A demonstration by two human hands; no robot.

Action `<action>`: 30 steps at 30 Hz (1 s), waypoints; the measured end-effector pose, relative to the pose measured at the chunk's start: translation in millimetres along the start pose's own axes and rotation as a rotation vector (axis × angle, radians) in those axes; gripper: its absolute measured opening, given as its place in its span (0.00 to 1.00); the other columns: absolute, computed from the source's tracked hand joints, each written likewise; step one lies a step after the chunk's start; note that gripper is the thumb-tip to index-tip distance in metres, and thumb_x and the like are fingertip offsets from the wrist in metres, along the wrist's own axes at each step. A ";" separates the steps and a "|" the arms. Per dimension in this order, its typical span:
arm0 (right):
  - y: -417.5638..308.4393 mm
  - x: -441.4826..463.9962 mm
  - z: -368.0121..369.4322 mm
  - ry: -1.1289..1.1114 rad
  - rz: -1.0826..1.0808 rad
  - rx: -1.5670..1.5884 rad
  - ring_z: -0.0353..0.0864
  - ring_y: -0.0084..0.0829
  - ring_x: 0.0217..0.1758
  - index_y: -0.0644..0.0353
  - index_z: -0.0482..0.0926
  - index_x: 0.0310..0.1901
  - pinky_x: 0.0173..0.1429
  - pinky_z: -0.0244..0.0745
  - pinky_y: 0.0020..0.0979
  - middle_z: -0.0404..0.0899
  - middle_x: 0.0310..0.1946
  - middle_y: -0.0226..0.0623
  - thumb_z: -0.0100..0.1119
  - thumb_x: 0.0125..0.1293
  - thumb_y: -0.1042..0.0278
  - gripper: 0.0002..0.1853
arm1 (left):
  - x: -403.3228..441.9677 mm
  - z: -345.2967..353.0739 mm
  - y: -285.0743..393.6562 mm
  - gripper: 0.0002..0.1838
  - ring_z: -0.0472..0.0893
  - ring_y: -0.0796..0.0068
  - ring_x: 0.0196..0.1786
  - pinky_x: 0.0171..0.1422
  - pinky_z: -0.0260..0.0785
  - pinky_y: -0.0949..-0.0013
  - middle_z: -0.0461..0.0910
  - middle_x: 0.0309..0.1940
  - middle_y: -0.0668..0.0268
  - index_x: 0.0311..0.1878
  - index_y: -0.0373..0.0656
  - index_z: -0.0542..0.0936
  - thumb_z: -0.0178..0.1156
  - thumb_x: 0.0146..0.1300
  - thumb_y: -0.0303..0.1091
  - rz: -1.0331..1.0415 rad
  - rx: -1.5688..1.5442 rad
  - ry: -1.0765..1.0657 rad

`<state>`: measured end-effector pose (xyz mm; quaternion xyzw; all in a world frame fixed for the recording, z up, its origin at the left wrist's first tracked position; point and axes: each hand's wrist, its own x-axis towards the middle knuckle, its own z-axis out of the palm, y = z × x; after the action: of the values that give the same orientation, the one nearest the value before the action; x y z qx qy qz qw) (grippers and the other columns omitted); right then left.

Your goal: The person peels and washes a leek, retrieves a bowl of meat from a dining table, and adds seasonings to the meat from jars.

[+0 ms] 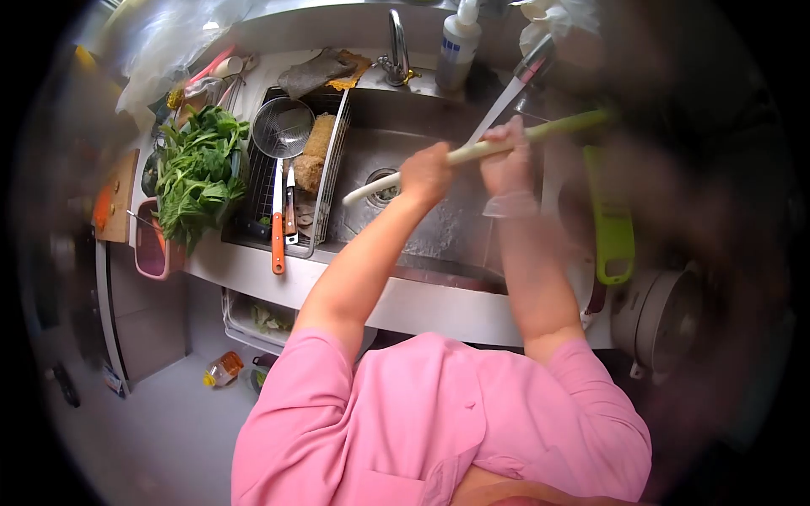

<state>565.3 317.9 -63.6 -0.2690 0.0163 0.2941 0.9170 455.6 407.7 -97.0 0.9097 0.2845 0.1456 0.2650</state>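
A long leek [380, 189], white at its left end and green at its blurred right end, lies slantwise above the metal sink [359, 223]. My left hand [427, 174] is closed around its white part. Farther along the stalk, my right hand [508, 164], in a clear plastic glove, wraps around it. Beside the right hand, a pale streak [496, 111] that looks like running water comes down from a tap [535, 61]. Wet ripples [434, 242] show on the sink floor below.
Left of the sink, a wire rack [333, 173] holds a strainer [283, 126], orange-handled knife [278, 244] and brown loofah-like pieces [314, 160]. Leafy greens [198, 173] stand farther left. A chrome faucet [396, 51] and pump bottle [458, 46] are behind; a green-handled tool [612, 223] lies right.
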 end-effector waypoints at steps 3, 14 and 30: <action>12.9 -3.7 2.4 -0.003 0.084 0.055 0.66 0.27 0.22 0.50 0.65 0.24 0.41 0.69 0.37 0.63 0.17 0.26 0.62 0.63 0.60 0.16 | 13.0 5.4 30.2 0.07 0.81 0.49 0.37 0.41 0.71 0.52 0.81 0.30 0.55 0.36 0.49 0.77 0.58 0.58 0.40 -0.038 -0.108 0.023; -116.1 1.6 5.3 -0.006 -0.213 0.043 0.42 0.21 0.15 0.46 0.50 0.13 0.33 0.57 0.30 0.44 0.10 0.22 0.51 0.59 0.66 0.22 | 13.7 25.9 -63.1 0.08 0.80 0.51 0.40 0.46 0.72 0.51 0.81 0.30 0.54 0.34 0.44 0.77 0.62 0.54 0.36 0.013 0.077 0.016; -162.6 -49.7 4.8 -0.498 -0.232 -0.104 0.50 0.20 0.13 0.49 0.61 0.16 0.29 0.53 0.26 0.57 0.10 0.22 0.52 0.58 0.64 0.15 | 30.2 97.7 -31.9 0.21 0.76 0.61 0.45 0.55 0.71 0.51 0.74 0.39 0.54 0.47 0.36 0.67 0.35 0.76 0.47 -0.894 -2.280 0.127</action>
<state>612.7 183.0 28.5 -0.2354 -0.2557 0.2447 0.9052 506.2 408.9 -191.4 -0.0293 0.2938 0.2516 0.9217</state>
